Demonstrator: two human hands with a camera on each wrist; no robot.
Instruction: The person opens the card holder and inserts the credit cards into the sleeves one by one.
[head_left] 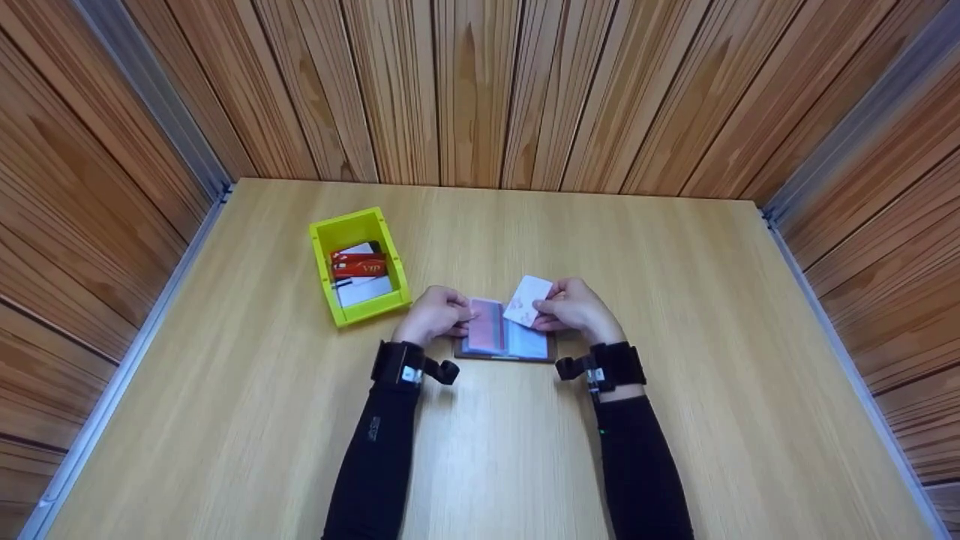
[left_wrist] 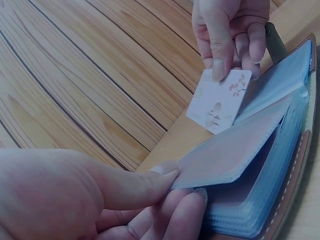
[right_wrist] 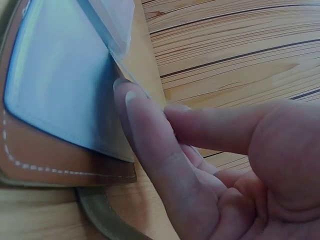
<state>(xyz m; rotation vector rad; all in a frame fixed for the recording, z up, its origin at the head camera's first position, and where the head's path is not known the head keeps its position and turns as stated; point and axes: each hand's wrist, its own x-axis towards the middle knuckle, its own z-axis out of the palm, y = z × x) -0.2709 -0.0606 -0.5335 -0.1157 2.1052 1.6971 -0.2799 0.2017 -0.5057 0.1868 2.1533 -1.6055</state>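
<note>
Head view, left hand: the left hand [head_left: 435, 311] pinches the outer edge of a pinkish sleeve [head_left: 486, 326] belonging to the open card holder [head_left: 530, 341], which lies between both hands
Head view, right hand: the right hand [head_left: 577, 309] grasps a white card [head_left: 525, 296] by one end; the card extends inward, toward the left hand
Head view, bin: the yellow-green bin [head_left: 375, 307] stands beyond and outboard of the left hand; a red card [head_left: 360, 268] and pale cards [head_left: 367, 291] lie inside
Left wrist view, sleeve: thumb above, fingers below; a loosened pinch would likely drop the sleeve onto the stack beneath
Left wrist view, card: printed face visible, ahead of the left hand; the end grip could let the card pivot or slip if pushed against resistance
Right wrist view, card: nearly edge-on between thumb and fingers; contact with the holder cannot be told; a tilted corner may snag and crease the thin film
Right wrist view, strap: the strap [right_wrist: 107, 215] lies beside the right hand's fingers; a trailing finger might hook it and shift the holder
</note>
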